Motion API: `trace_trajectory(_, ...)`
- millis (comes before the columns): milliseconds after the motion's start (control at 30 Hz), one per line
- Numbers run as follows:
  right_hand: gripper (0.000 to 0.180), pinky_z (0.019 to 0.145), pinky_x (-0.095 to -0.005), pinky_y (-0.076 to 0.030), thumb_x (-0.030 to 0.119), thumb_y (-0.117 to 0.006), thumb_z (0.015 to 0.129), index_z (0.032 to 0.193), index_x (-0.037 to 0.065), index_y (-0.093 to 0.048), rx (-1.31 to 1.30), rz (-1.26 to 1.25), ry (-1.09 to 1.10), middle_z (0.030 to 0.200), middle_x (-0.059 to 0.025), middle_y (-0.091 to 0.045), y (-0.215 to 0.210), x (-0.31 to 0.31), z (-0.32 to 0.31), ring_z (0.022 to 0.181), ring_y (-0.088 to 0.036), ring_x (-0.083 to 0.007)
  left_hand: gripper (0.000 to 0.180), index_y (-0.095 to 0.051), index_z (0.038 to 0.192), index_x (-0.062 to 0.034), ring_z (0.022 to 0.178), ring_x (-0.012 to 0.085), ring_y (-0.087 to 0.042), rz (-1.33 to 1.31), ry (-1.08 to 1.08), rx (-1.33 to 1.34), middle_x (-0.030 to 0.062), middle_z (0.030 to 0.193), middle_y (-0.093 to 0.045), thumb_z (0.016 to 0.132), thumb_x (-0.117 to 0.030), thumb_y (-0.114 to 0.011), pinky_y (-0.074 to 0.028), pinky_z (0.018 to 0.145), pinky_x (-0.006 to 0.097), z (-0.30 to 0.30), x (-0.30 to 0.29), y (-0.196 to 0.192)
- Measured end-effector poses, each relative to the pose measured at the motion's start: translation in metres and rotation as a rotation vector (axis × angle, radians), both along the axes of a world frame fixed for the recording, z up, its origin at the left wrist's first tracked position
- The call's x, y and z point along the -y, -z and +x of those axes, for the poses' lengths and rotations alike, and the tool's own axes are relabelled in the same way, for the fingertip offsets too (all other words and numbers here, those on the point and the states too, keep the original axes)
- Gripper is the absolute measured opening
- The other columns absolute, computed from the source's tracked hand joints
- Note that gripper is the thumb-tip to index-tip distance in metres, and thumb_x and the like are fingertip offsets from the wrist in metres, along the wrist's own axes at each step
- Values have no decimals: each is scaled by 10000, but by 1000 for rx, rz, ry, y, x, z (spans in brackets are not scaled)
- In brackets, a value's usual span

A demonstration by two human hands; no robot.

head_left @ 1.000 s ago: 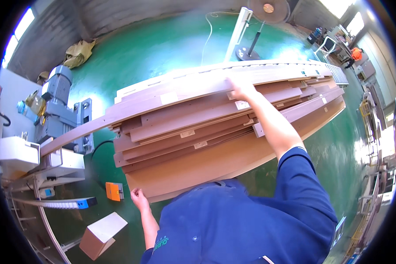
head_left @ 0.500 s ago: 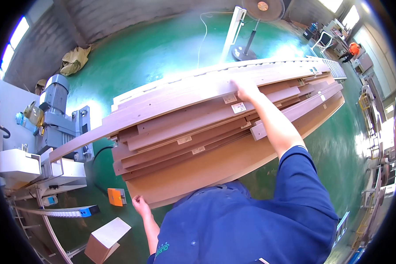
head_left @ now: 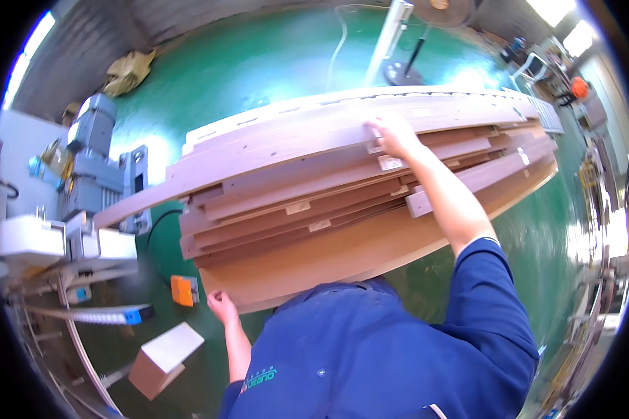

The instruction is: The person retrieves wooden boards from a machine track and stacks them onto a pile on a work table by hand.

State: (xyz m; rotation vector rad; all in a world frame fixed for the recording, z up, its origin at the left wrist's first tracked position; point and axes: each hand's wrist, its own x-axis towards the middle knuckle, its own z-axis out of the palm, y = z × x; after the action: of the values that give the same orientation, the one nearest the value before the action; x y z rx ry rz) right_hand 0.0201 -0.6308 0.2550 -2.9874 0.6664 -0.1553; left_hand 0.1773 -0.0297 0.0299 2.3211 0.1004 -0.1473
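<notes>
A stack of long brown wood-look boards (head_left: 279,202) lies across the view in front of me, several with white labels. My right hand (head_left: 397,137) reaches over it, fingers closed at the near edge of the long top board (head_left: 293,143); motion blurs the fingertips. This board has small holes in its face, and its narrow left end sticks out past the pile. My left hand (head_left: 222,306) is loosely curled beside the left corner of the wide tan bottom sheet (head_left: 293,272). Nothing shows in its fingers.
At left stands a machine with a grey motor (head_left: 91,129) and a white housing (head_left: 28,237). An orange foot pedal (head_left: 184,290) and a cardboard box (head_left: 166,353) lie on the green floor. A pedestal fan (head_left: 407,70) stands beyond the stack. A person in orange (head_left: 579,88) is far right.
My right hand has shifted slightly at the top board's edge, and more of that board's face shows. The left hand stays by the sheet's corner. The view has shifted a little.
</notes>
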Motion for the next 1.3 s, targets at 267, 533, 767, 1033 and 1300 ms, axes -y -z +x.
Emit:
trace_trajectory(267,488,959,-418,-448,-66,-631,663,1127,76,-592,-7,-25,76,1101,-160,-578,10,27,-58,1088,-540,-365,232,-574,983,-40,933,274,-564,59,-50,-1,116,1002,-557,785,-144,-634,-462,841,402,-2,23,-14)
trace_trajectory(533,546,1012,-396,-422,-70,-671,679,1181,115,-562,-133,-61,216,1205,-104,-566,8,35,-75,1169,-511,-322,228,-561,979,-96,990,251,-546,174,-105,5,62,1008,-547,786,-200,-623,-470,832,410,-12,13,-15)
trace_trajectory(767,502,995,-400,-421,-43,-673,722,1189,98,-558,-147,-175,210,1239,-106,-542,0,9,-71,1181,-500,-320,243,-553,988,-93,937,263,-561,154,-114,11,79,1010,-535,783,-204,-623,-479,790,406,-11,19,-22)
trace_trajectory(1033,328,943,-426,-430,29,-458,886,1156,95,-633,-71,-350,190,1186,-171,-604,43,72,-110,1098,-563,-349,257,-551,999,-107,977,253,-551,132,-112,-14,72,1024,-525,772,-183,-645,-483,799,398,-10,18,-22)
trace_trajectory(1300,414,963,-434,-426,21,-499,840,1243,74,-576,-204,-327,406,1177,-179,-597,55,64,-120,1114,-546,-345,230,-540,953,-114,987,297,-555,110,-135,91,86,1024,-532,764,-188,-646,-495,769,428,-19,19,-21)
